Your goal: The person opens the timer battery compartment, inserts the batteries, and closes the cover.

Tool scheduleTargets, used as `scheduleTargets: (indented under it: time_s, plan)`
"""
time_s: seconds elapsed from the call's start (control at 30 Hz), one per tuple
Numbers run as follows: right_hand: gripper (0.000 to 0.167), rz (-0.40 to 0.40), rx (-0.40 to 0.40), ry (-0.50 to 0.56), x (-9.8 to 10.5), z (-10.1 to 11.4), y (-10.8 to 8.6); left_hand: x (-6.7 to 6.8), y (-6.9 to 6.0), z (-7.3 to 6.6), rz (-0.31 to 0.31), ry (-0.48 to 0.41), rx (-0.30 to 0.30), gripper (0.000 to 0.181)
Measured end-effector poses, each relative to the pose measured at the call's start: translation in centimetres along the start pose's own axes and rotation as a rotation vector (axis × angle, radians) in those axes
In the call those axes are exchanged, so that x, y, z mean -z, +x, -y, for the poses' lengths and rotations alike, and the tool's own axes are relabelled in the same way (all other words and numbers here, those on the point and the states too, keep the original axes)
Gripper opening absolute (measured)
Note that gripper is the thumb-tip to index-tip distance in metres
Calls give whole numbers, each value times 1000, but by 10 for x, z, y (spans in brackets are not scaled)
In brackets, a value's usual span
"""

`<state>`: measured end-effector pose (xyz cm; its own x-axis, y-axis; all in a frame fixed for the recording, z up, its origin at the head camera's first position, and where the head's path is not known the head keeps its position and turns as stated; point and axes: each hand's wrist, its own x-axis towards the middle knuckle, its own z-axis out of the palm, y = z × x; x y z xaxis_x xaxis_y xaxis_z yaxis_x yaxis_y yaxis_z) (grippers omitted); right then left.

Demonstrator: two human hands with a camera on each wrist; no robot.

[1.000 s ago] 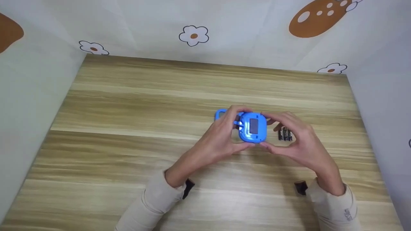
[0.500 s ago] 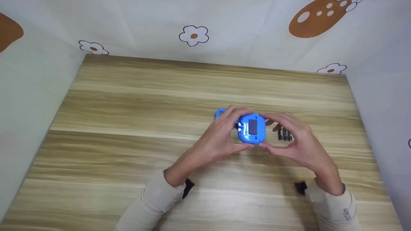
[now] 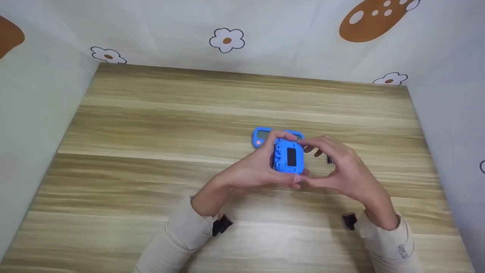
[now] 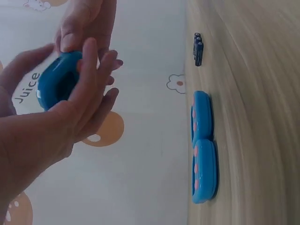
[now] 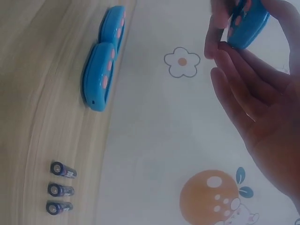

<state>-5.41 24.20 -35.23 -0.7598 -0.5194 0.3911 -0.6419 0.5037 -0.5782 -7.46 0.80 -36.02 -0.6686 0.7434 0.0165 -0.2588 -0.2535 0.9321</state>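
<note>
A small blue device (image 3: 284, 161) with a dark rectangle on its back is held above the table between both hands. The left hand (image 3: 254, 167) grips it from the left, thumb at the near edge and fingers round the far side. At its right side, the right hand (image 3: 348, 167) pinches the edge with thumb and fingertips. The left wrist view shows the device (image 4: 51, 84) between the two hands; in the right wrist view its casing (image 5: 248, 26) has pink buttons on the face.
Two blue devices with pink buttons lie side by side on the table (image 3: 151, 121), one (image 5: 97, 77) nearer several small batteries (image 5: 60, 190) standing apart in a row. A patterned wall (image 3: 284, 45) rises behind the table.
Both hands have moved slightly left and nearer with the blue device, which has tilted. More of the two devices on the table shows behind the hands.
</note>
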Motion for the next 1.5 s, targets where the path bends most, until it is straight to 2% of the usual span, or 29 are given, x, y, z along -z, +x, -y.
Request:
scheduleTargets:
  time_s: [0.07,0.1,0.13,0.23,0.37,0.57,0.97,1.17,1.33,1.5]
  plan:
    - [72,-12,6,-35,-2,-1,-1,-3,1,3,-12,-174,21,63]
    - [72,-19,11,-50,-2,-1,-1,-4,2,4,-33,-225,29,59]
    - [72,-27,17,-61,-3,-1,-1,-6,2,6,-62,-241,30,55]
    - [74,-45,32,-72,-4,1,1,-9,5,9,-150,-207,38,46]
    - [74,-58,45,-83,-4,3,2,-10,6,11,-186,-173,28,42]
    - [74,-74,57,-94,-4,4,3,-10,7,13,-174,-205,-4,40]
    - [73,-73,65,-96,-2,7,4,-10,8,15,-165,-222,-13,40]
    - [69,-65,79,-1,9,25,9,-8,8,13,-129,-231,-25,42]
    - [62,-69,67,16,14,35,12,-8,7,9,-102,-246,-25,49]
    - [61,-78,47,13,13,32,13,-5,5,6,-72,-242,-12,64]
